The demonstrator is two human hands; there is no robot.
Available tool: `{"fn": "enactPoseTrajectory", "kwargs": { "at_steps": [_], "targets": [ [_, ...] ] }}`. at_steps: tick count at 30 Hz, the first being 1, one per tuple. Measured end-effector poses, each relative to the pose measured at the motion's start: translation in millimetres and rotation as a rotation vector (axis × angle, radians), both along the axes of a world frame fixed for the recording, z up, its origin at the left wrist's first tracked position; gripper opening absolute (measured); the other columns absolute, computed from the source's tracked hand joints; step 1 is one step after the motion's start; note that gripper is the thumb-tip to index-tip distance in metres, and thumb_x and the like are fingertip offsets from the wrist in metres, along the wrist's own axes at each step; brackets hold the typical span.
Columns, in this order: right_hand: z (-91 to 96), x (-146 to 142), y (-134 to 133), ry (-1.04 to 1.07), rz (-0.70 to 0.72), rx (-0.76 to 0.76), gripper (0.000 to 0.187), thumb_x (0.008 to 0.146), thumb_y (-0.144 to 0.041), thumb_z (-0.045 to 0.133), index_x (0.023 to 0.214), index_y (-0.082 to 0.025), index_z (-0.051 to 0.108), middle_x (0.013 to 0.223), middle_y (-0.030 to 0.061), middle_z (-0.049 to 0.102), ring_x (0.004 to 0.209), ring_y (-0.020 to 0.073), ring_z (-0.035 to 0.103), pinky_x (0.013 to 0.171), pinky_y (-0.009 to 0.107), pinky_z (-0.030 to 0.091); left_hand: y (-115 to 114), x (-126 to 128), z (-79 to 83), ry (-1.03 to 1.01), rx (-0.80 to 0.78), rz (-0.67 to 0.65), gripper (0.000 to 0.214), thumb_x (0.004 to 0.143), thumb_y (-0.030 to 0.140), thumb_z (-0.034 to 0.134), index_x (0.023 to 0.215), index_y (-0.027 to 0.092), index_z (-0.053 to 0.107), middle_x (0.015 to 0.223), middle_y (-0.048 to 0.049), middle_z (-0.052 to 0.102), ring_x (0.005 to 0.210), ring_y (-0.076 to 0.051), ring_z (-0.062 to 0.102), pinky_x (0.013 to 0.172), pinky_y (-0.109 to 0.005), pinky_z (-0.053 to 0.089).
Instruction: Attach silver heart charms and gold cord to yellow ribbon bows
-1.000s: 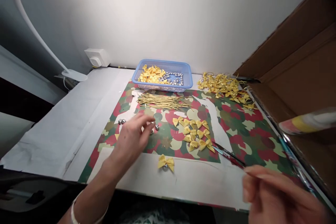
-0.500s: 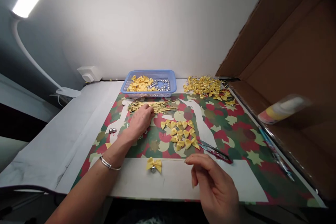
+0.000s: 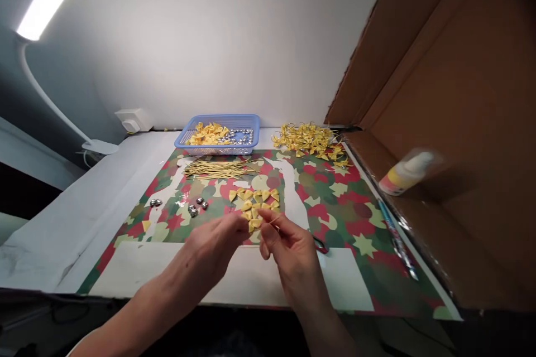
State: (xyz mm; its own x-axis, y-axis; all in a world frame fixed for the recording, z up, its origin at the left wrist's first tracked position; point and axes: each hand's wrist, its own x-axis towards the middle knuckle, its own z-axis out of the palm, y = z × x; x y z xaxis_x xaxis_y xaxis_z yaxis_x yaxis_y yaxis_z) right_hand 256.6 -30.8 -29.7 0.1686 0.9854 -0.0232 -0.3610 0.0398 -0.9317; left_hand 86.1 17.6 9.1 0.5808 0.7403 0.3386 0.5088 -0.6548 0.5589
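Observation:
My left hand and my right hand are close together over the front of the mat, both with fingers pinched. A thin gold cord runs between the fingertips of the two hands. Just beyond them lie rows of yellow ribbon bows, partly covered by my fingers. To the left rest a few silver bells, with two more silver bells further left. A bundle of gold cords lies behind. The single bow with a bell from earlier is hidden.
At the back stands a blue basket of bows and bells, beside a heap of corded bows. Scissors show partly behind my right hand. A bottle, pens and a cardboard wall are right; a lamp is left.
My left hand has come back from the cord bundle to my right hand, and a cord now shows between them. My right hand has closed its fingers. The view has shifted right.

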Motion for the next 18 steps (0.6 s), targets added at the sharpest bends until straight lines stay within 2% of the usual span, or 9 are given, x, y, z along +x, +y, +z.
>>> {"fn": "enactPoseTrajectory", "kwargs": {
  "at_steps": [2,4,8,11,14,18],
  "targets": [
    [1.3,1.3,-1.0,0.011,0.001,0.005,0.036,0.091,-0.054,0.079,0.09,-0.018,0.082,0.058,-0.0039,0.052,0.058,0.0117,0.048,0.064,0.028,0.044,-11.1,2.7,-6.0,-0.047,-0.037,-0.01,0.022,0.105,0.016,0.046,0.089,0.025,0.059,0.073,0.0013,0.066,0.06,-0.015,0.061,0.058,-0.024,0.047],
    [4.8,0.3,-5.6,0.017,-0.012,0.014,0.037,0.088,-0.054,0.082,0.079,-0.018,0.08,0.058,-0.0028,0.054,0.057,0.0112,0.048,0.061,0.028,0.042,-17.9,-2.2,-10.4,-0.096,-0.079,-0.004,0.02,0.104,0.017,0.049,0.092,0.025,0.063,0.076,0.0002,0.068,0.063,-0.016,0.062,0.059,-0.024,0.048],
    [14.3,-4.4,-15.9,0.039,-0.114,0.052,0.037,0.083,-0.057,0.087,0.078,-0.021,0.08,0.063,-0.0026,0.056,0.057,0.01,0.047,0.058,0.026,0.042,-23.6,-29.7,-10.4,-0.202,-0.167,0.037,0.017,0.102,0.017,0.057,0.102,0.026,0.072,0.091,-0.0037,0.076,0.076,-0.019,0.069,0.07,-0.028,0.051],
    [16.2,-10.7,-19.0,0.08,-0.214,0.086,0.035,0.079,-0.056,0.091,0.075,-0.023,0.079,0.078,0.0005,0.066,0.062,0.0097,0.052,0.06,0.024,0.048,-24.7,-53.4,-9.8,-0.294,-0.277,0.077,0.014,0.101,0.022,0.063,0.096,0.026,0.076,0.09,-0.0045,0.078,0.078,-0.021,0.07,0.071,-0.03,0.052],
    [14.0,-24.7,-19.3,0.133,-0.267,0.085,0.032,0.08,-0.054,0.09,0.079,-0.024,0.079,0.09,0.0041,0.072,0.073,0.0146,0.065,0.055,0.022,0.049,-26.3,-70.3,-12.8,-0.397,-0.484,0.078,0.014,0.1,0.029,0.067,0.091,0.025,0.077,0.084,-0.0034,0.078,0.078,-0.021,0.071,0.071,-0.03,0.055],
    [15.5,-53.6,-15.6,0.165,-0.252,0.038,0.03,0.08,-0.05,0.091,0.08,-0.023,0.077,0.085,0.0049,0.071,0.086,0.0208,0.073,0.051,0.02,0.049,-27.4,-83.9,-17.0,-0.528,-0.76,0.033,0.022,0.102,0.037,0.067,0.085,0.024,0.073,0.078,-0.0022,0.076,0.074,-0.018,0.068,0.067,-0.026,0.055]
  ]
}}
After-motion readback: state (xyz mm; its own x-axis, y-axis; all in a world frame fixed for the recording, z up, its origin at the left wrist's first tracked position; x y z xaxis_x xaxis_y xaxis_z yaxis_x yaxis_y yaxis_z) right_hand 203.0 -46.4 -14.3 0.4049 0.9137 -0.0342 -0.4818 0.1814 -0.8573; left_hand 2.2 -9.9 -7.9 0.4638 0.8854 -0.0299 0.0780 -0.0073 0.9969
